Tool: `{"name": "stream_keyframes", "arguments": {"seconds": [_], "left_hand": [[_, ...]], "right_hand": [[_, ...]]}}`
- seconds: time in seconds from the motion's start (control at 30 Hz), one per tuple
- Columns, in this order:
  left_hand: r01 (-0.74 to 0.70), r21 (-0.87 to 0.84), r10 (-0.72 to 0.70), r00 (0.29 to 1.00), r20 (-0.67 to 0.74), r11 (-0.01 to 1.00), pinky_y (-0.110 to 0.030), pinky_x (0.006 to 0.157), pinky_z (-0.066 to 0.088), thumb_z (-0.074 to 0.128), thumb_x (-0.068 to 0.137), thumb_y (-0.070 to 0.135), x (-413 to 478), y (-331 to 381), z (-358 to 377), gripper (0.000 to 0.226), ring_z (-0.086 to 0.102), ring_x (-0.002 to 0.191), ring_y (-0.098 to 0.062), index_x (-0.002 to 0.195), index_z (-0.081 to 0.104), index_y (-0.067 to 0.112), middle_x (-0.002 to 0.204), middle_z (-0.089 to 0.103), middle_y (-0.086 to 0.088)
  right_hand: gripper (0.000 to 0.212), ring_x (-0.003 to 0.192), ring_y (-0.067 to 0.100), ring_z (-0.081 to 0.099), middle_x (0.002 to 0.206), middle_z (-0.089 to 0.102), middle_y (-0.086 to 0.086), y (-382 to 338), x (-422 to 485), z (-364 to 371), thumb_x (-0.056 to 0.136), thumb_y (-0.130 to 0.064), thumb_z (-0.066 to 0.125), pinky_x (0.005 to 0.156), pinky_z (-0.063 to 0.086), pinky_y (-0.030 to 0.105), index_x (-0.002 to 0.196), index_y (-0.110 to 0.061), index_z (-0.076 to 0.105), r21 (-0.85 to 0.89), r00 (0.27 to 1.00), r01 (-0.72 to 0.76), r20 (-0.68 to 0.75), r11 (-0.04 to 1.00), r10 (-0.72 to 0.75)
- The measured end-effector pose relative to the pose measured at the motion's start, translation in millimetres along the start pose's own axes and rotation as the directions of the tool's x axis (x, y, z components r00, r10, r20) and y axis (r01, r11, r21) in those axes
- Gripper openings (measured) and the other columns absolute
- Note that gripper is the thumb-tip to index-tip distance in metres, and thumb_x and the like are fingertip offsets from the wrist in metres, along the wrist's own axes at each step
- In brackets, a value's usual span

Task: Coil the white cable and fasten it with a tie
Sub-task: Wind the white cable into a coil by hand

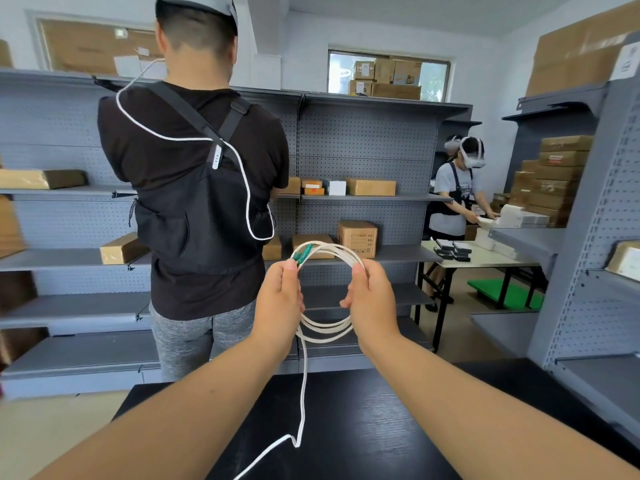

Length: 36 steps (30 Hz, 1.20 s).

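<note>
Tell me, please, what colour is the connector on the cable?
Green; the connector on the cable shows best in the head view.

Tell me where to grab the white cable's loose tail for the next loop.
I'd pinch the hanging tail just below the coil, coming from the right with the right hand: there it drops straight and free, whereas lower down it kinks on the black table.

Grey shelving w/ cardboard boxes; black table; person in black.
</note>
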<state>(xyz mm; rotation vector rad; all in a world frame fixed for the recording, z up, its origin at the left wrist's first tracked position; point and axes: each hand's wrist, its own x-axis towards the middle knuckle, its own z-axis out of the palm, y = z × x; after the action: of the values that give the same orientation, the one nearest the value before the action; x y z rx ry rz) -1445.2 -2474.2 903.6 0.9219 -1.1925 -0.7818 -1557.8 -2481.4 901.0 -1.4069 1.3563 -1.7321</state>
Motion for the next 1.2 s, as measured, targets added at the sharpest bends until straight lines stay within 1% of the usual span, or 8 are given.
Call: {"name": "stream_keyframes", "arguments": {"seconds": [0.2, 0.37, 0.57, 0.73, 0.87, 1.03, 1.13, 1.2], "left_hand": [[0.014, 0.036, -0.015, 1.0, 0.009, 0.999, -0.026, 0.052, 0.033, 0.031, 0.1, 0.031, 4, -3, -4, 0.032, 0.032, 0.047, -0.004, 0.093, 0.054, 0.011, 0.06, 0.034, 0.004], [-0.095, 0.268, 0.087, 0.995, 0.042, 0.959, -0.03, 0.06, 0.035, 0.03, 0.099, 0.035, 8, -7, -10, 0.034, 0.037, 0.058, -0.011, 0.088, 0.051, 0.011, 0.064, 0.04, 0.006], [-0.173, 0.415, 0.115, 0.98, 0.162, 0.893, -0.031, 0.058, 0.033, 0.029, 0.099, 0.036, 11, -2, -13, 0.032, 0.038, 0.059, -0.013, 0.074, 0.041, 0.021, 0.064, 0.039, 0.004], [-0.159, 0.443, 0.026, 0.956, 0.293, 0.882, -0.015, 0.055, 0.038, 0.036, 0.099, 0.032, 11, -2, -15, 0.023, 0.047, 0.058, -0.009, 0.079, 0.045, 0.024, 0.067, 0.053, -0.002], [-0.094, 0.468, -0.063, 0.949, 0.31, 0.879, -0.022, 0.063, 0.042, 0.047, 0.096, 0.03, 10, -5, -19, 0.012, 0.057, 0.067, -0.007, 0.102, 0.052, 0.021, 0.074, 0.065, -0.004], [-0.275, 0.65, 0.016, 0.927, 0.375, 0.708, -0.034, 0.066, 0.044, 0.039, 0.098, 0.027, 15, -2, -23, 0.019, 0.058, 0.068, -0.022, 0.091, 0.047, 0.011, 0.074, 0.058, -0.005], [-0.335, 0.741, 0.015, 0.916, 0.402, 0.581, -0.036, 0.06, 0.038, 0.035, 0.099, 0.028, 20, 0, -26, 0.023, 0.05, 0.065, -0.023, 0.094, 0.046, 0.008, 0.072, 0.054, -0.007], [-0.373, 0.79, 0.003, 0.905, 0.425, 0.486, -0.034, 0.056, 0.031, 0.034, 0.1, 0.027, 20, 1, -26, 0.02, 0.046, 0.063, -0.022, 0.092, 0.041, 0.01, 0.066, 0.046, -0.001]], "right_hand": [[0.017, 0.058, 0.011, 0.048, 0.081, 0.054, -0.007, -10, 1, -7, 0.097, -0.029, 0.041, 0.063, 0.049, 0.025, 0.108, -0.022, 0.052, 0.038, 0.984, -0.063, 0.172, 0.997, 0.055], [0.015, 0.056, 0.01, 0.051, 0.086, 0.059, -0.01, -18, 4, -14, 0.098, -0.03, 0.039, 0.066, 0.05, 0.03, 0.108, -0.029, 0.05, -0.105, 0.95, 0.06, 0.312, 0.993, -0.024], [0.028, 0.05, 0.004, 0.048, 0.079, 0.055, -0.005, -31, 17, -23, 0.1, -0.027, 0.031, 0.048, 0.038, 0.018, 0.116, -0.019, 0.052, -0.351, 0.894, 0.241, 0.443, 0.905, -0.066], [0.024, 0.06, 0.009, 0.043, 0.07, 0.044, -0.009, -25, 21, -21, 0.1, -0.024, 0.032, 0.057, 0.035, 0.024, 0.105, -0.019, 0.055, -0.336, 0.925, 0.273, 0.35, 0.902, -0.149], [0.025, 0.056, 0.012, 0.041, 0.066, 0.042, -0.007, -14, 19, -21, 0.1, -0.024, 0.032, 0.058, 0.036, 0.027, 0.1, -0.018, 0.056, -0.183, 0.967, 0.157, 0.227, 0.971, -0.114], [0.022, 0.058, 0.013, 0.053, 0.069, 0.052, -0.002, -10, 16, -28, 0.1, -0.026, 0.032, 0.061, 0.042, 0.027, 0.103, -0.018, 0.053, -0.185, 0.951, 0.099, 0.305, 0.978, -0.039], [0.024, 0.066, 0.015, 0.06, 0.097, 0.059, 0.001, -9, 18, -33, 0.099, -0.027, 0.038, 0.064, 0.049, 0.031, 0.122, -0.031, 0.041, -0.227, 0.913, 0.123, 0.409, 0.966, -0.021], [0.038, 0.067, 0.014, 0.06, 0.111, 0.053, -0.003, -11, 19, -35, 0.097, -0.025, 0.043, 0.064, 0.05, 0.021, 0.133, -0.028, 0.032, -0.265, 0.893, 0.174, 0.449, 0.948, -0.038]]}}
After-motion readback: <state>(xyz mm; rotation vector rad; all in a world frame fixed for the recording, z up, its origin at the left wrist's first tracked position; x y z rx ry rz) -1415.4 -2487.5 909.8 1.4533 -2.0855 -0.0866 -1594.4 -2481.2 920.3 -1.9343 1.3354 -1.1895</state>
